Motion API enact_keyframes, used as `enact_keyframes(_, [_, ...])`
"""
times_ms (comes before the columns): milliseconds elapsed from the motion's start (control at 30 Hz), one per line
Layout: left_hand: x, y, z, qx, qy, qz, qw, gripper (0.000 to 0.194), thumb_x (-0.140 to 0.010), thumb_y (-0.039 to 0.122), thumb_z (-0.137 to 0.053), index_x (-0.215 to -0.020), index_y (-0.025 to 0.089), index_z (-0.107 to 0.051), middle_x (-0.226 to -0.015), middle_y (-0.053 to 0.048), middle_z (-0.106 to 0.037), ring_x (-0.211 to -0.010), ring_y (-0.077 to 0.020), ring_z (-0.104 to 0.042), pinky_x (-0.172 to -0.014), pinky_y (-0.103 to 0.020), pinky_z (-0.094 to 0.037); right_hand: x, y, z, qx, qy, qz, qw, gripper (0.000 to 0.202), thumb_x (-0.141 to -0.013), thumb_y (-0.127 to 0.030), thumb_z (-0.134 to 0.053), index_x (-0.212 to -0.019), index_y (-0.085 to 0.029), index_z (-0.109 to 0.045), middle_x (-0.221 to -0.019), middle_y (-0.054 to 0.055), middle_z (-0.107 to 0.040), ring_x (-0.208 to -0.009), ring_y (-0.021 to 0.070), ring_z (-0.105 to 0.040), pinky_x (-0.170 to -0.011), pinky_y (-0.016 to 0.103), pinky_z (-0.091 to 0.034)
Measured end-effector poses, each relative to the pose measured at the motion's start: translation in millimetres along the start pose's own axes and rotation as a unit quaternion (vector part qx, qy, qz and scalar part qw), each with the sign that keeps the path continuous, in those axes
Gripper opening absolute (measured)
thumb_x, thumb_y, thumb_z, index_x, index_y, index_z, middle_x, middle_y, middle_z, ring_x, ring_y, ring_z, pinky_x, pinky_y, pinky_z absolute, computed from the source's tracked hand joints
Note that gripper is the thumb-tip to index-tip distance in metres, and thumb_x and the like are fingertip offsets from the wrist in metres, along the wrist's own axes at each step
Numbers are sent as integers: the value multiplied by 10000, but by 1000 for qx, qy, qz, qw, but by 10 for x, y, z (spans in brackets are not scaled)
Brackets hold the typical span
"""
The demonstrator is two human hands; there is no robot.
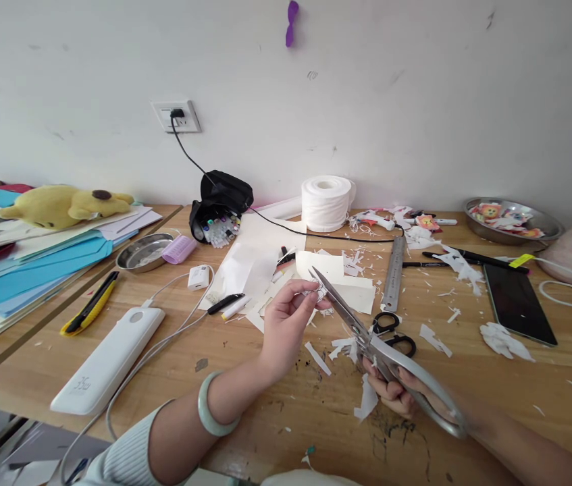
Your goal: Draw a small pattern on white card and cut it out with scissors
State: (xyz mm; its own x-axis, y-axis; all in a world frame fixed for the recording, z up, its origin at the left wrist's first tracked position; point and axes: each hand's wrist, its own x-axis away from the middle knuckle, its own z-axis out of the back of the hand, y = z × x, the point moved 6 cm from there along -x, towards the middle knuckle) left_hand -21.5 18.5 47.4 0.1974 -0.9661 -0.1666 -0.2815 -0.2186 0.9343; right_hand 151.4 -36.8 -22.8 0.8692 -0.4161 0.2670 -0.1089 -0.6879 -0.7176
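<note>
Between the thumb and fingers of my left hand (290, 320) is a small paper cutout (320, 289) with dark drawn lines, partly hidden by the fingers. My right hand (392, 391) is closed around the handles of large silver scissors (351, 317). Their blades point up and left, with the tips beside the paper; the blades look nearly closed. Behind them, black-handled scissors (403, 345) lie on the table. Torn and cut paper scraps (367, 398) are scattered below the blades.
A steel ruler (394, 273), a phone (518, 304) and a metal bowl of cutouts (513, 236) lie to the right. At the back stand a tissue roll (325, 206) and black pen pouch (219, 202). Leftward are a power bank (108, 361) with cable and a yellow utility knife (90, 304).
</note>
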Motion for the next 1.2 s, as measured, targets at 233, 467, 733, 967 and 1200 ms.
enact_keyframes(233, [-1,19,-18,-6,-14,-21,1000,100,-727,243,-672,-812,189,-675,-838,2,-616,-604,-88,-638,-628,-211,-522,2,-17,1,7,2,5,1000,514,-674,-589,-668,-936,-210,-442,-639,-76,-300,-444,5,-188,-400,166,-84])
enact_keyframes(467, [-5,2,-28,-1,-26,-22,999,88,-742,231,-658,-817,186,-666,-830,7,-618,-614,-86,-642,-631,-208,-522,-3,44,76,-6,-21,35,999,493,-722,-596,-622,-976,-206,-459,-657,-72,-310,-442,4,-187,-394,157,-106])
enact_keyframes(733, [-14,-32,-10,-2,-15,-8,1000,115,-741,256,-663,-826,179,-658,-770,5,-639,-624,-99,-646,-642,-218,-523,9,69,130,-14,-42,41,998,484,-765,-582,-584,-1023,-194,-457,-676,-64,-296,-461,18,-182,-402,160,-130])
enact_keyframes(967, [-16,-8,1,1,-2,-8,1000,142,-729,276,-679,-835,182,-667,-809,-2,-647,-621,-94,-643,-644,-220,-524,2,64,81,-35,-45,18,998,469,-738,-575,-621,-977,-205,-459,-659,-69,-286,-458,15,-169,-393,144,-106])
enact_keyframes(1200, [-10,3,-18,3,-14,-13,1000,118,-736,257,-671,-828,184,-659,-794,4,-639,-630,-94,-646,-645,-220,-525,35,99,149,-5,-35,28,999,511,-746,-598,-595,-1047,-202,-476,-695,-55,-303,-484,21,-191,-416,161,-129])
